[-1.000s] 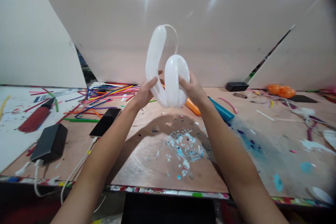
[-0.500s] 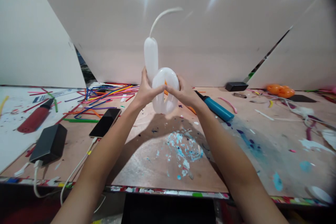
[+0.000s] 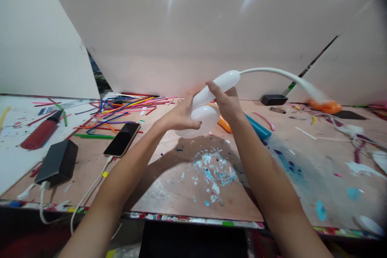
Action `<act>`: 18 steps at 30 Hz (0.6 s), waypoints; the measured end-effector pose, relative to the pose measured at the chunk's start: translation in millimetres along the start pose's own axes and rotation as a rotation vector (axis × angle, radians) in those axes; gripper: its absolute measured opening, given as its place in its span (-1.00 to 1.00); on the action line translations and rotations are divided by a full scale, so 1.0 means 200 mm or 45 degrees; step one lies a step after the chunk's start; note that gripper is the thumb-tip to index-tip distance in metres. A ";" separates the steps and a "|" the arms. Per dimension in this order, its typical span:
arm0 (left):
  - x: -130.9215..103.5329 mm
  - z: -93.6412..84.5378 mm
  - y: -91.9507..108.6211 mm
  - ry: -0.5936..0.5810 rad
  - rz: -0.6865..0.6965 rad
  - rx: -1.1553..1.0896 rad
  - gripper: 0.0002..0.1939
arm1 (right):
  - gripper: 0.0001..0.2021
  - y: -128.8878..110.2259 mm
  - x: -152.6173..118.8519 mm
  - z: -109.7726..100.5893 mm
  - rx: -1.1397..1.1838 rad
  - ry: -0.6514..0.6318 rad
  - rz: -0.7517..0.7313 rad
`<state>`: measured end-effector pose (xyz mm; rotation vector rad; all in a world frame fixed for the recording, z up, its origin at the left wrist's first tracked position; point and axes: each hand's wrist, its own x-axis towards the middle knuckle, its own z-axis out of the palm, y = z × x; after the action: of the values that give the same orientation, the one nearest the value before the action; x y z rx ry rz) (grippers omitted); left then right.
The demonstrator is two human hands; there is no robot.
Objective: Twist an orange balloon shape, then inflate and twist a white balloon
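Note:
Both my hands hold a white modelling balloon (image 3: pixel 208 116) above the middle of the table. My left hand (image 3: pixel 180 115) is closed round its left side, with the thumb pressed across the lower, rounded part. My right hand (image 3: pixel 226 100) grips the upper straight segment, its thumb lying along the top. That segment tilts up to the right, and a thin uninflated tail runs from its tip, arching far right, blurred at its end. An orange balloon piece (image 3: pixel 223 124) and a blue hand pump (image 3: pixel 258 127) lie behind my right hand and forearm, partly hidden.
Loose uninflated balloons (image 3: pixel 121 109) are heaped at the back left. A phone (image 3: pixel 122 140) with a cable, a black box-shaped adapter (image 3: pixel 57 162) and a red pump (image 3: pixel 42 131) lie left. An orange balloon shape (image 3: pixel 332 107) and a small black box (image 3: pixel 274 99) sit right. Upright boards (image 3: pixel 193 40) stand behind.
The straight segment has swung from upright on the left to slanting right, its tail sweeping right. My right hand has moved up onto that segment; the rounded part has turned.

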<state>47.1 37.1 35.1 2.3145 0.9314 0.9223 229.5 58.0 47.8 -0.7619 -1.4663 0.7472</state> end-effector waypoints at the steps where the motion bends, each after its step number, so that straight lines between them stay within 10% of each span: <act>1: 0.00 0.01 0.01 -0.009 -0.004 0.007 0.00 | -0.55 0.00 0.01 0.00 0.029 0.028 0.027; 7: 0.00 0.03 0.05 0.126 -0.139 0.249 -0.14 | -0.48 -0.01 0.02 -0.01 0.066 0.143 0.108; 18: 0.02 -0.01 -0.01 -0.184 -0.042 -0.149 -0.45 | -0.50 0.00 0.00 0.00 -0.103 0.093 -0.019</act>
<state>48.5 41.5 37.1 2.2271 0.8307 0.7637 230.2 58.4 47.8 -0.8305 -1.4414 0.6458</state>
